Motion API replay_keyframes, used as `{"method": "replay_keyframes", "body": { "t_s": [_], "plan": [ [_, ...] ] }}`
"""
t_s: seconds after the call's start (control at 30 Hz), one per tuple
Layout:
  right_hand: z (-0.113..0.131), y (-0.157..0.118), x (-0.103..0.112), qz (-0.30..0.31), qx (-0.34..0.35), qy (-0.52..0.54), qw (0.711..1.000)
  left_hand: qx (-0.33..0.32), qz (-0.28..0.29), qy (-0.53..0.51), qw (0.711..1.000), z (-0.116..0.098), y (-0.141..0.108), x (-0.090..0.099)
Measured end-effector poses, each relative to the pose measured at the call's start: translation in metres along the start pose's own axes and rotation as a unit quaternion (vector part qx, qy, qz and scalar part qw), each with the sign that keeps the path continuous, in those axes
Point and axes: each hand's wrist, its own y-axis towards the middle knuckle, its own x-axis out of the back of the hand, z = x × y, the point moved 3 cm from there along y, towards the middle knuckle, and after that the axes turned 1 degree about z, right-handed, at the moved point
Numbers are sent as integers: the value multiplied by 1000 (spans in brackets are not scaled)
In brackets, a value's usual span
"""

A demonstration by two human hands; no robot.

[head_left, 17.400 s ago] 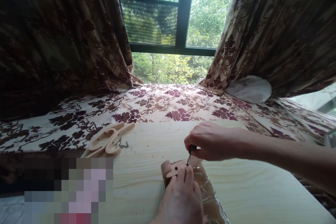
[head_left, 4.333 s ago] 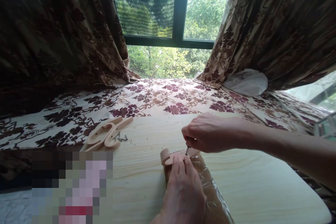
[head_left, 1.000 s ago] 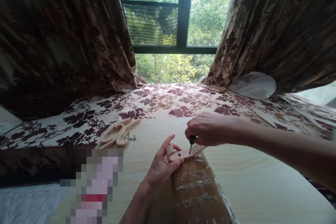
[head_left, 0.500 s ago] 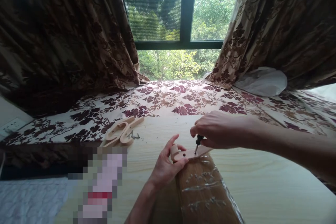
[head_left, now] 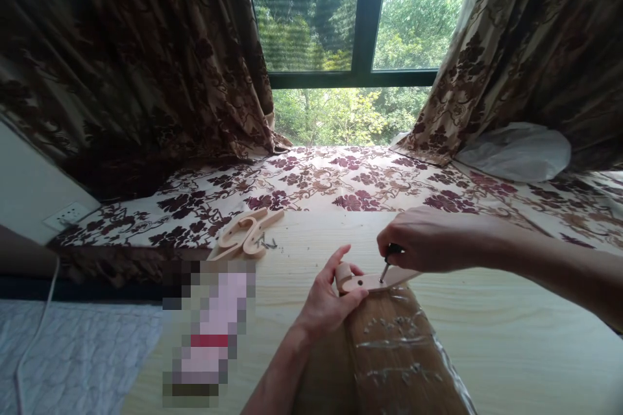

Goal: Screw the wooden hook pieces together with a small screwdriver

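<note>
Pale wooden piece [head_left: 370, 283] across far end of brown taped package [head_left: 396, 350]; long axis left to right, right end angled slightly away. Left hand [head_left: 325, 301] pinches curled left end, thumb on near edge, fingers partly hidden behind. Right hand [head_left: 421, 240] curled tight round black-handled screwdriver [head_left: 385, 268]; shaft slants down-left from fist, tip meeting piece between hands.

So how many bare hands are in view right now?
2. The left hand holds one end of a pale, curved wooden piece; the right hand grips a dark-handled metal screwdriver, its tip at that piece.
</note>
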Motion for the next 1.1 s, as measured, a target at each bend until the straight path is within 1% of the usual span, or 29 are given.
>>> {"method": "replay_keyframes", "body": {
  "t_s": [0.07, 0.17, 0.27, 0.5, 0.7, 0.9, 1.1],
  "plan": [
    [3, 0, 3, 3, 3, -11, 1000, 0, 1, -3, 1000, 0, 0, 0],
    [7, 0, 7, 25, 6, -26, 999, 2, 4, -8, 1000, -1, -1, -1],
    [9, 1, 5, 44, 10, -22, 999, 5, 5, -12, 1000, 0, -1, -1],
    [2, 5, -2, 24, -10, -12, 1000, 10, 4, -17, 1000, -1, -2, -2],
    [3, -2, 4, 2, 8, -36, 999, 9, 2, -17, 1000, -2, -2, -1],
    [6, -3, 3, 30, 4, -29, 999, 10, 2, -16, 1000, 0, -1, -1],
    [-1, -2, -3, 14, -7, -1, 1000, 8, 0, -15, 1000, 1, -1, -1]
  ]
}}
